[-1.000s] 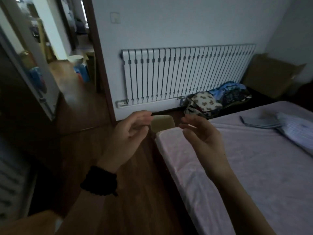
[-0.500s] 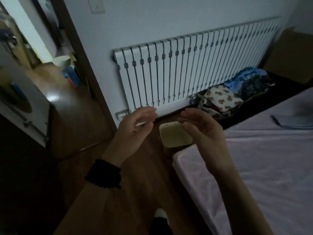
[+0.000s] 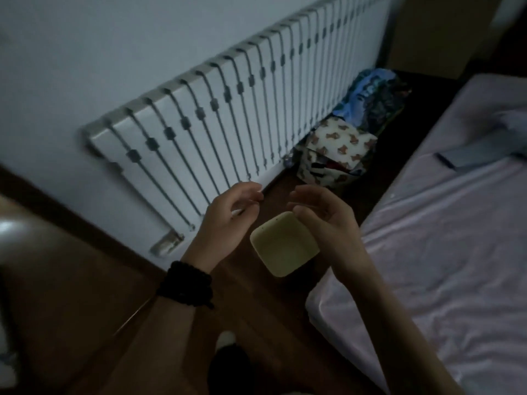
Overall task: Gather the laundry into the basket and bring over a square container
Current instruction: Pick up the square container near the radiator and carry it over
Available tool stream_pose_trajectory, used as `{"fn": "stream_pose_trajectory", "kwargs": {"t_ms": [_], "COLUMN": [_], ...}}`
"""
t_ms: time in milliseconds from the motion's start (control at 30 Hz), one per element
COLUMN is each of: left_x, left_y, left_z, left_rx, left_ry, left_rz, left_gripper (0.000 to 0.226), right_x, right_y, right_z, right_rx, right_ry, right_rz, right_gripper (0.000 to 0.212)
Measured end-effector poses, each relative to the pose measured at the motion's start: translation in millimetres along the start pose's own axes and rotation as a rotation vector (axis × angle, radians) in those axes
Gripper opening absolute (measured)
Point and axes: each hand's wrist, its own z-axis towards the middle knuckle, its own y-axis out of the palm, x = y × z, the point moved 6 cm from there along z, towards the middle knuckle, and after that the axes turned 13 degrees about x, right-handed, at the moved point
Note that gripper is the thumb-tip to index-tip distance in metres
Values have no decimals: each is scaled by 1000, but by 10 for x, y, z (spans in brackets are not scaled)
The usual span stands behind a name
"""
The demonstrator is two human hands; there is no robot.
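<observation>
The square container (image 3: 284, 244), a pale yellow dish with rounded corners, now lies low in the view between the two forearms, on the wooden floor (image 3: 85, 280) just off the corner of the bed (image 3: 427, 252); a second ago it showed higher up and partly behind the fingers, so the person has stepped nearer and bent the head down over it. The right hand (image 3: 328, 220) is cupped with its fingers curled, close over the container's upper right edge, but whether it touches is not clear in this dim light; it holds nothing that can be seen. The left hand (image 3: 228, 220) is half open and empty, fingers loosely bent, just left of the container, with a black band (image 3: 186, 285) on its wrist. Both hands have kept much the same pose while the view closed in, which suggests the reach for the container is about to end in a grasp, probably with both hands from the sides. The laundry (image 3: 342, 149), a heap of patterned cloth, sits on the floor against the white radiator (image 3: 228, 109) beyond the hands, and no basket can be made out for certain. More cloth (image 3: 484, 146) lies on the lilac sheet at the right. The room is dark, with a grey wall behind.
</observation>
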Motion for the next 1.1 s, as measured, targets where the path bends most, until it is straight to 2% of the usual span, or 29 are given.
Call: {"fn": "stream_pose_trajectory", "kwargs": {"t_ms": [100, 200, 333, 433, 500, 600, 667, 700, 800, 833, 867, 933, 1033, 1100], "left_x": [-515, -1106, -1923, -2750, -3460, -4468, -5257, -5584, -6440, -6725, -6969, -7583, -8063, -8230], "left_y": [210, 494, 923, 1254, 1452, 1693, 1946, 2076, 2439, 2565, 2669, 2981, 3309, 3419], "left_z": [656, 1285, 1757, 1914, 1898, 1822, 1724, 1680, 1601, 1571, 1540, 1522, 1534, 1554], "left_rx": [-122, -258, -395, -469, -513, -512, -486, -476, -443, -429, -408, -357, -318, -277], "left_ry": [-46, -197, -358, -509, -652, -825, -876, -892, -953, -988, -1031, -1084, -1079, -1086], "left_rz": [-42, -37, 48, 132, 182, 218, 261, 276, 323, 335, 341, 340, 230, 130], "left_gripper": [33, 29, 23, 33, 42, 33, 9, 10, 19, 30, 49, 75, 72, 69], "right_x": [388, 876, 1714, 2525, 3197, 4185, 5017, 5377, 6311, 6623, 6885, 7573, 8088, 8274], "right_y": [273, 644, 1222, 1602, 1824, 2068, 2270, 2337, 2515, 2574, 2629, 2743, 2805, 2793], "right_z": [382, 766, 1039, 1158, 1176, 1235, 1202, 1175, 1095, 1072, 1019, 1006, 1027, 1063], "right_rx": [127, 269, 422, 600, 731, 879, 955, 991, 1045, 1058, 1070, 1103, 1080, 1145], "right_ry": [86, 249, 600, 791, 926, 1107, 1218, 1262, 1362, 1390, 1423, 1436, 1378, 1327], "right_rz": [-8, 33, 353, 563, 602, 635, 630, 643, 737, 781, 795, 857, 905, 929], "right_gripper": [31, 25, 35, 18, 4, 9, 31, 41, 44, 42, 41, 47, 53, 50]}}
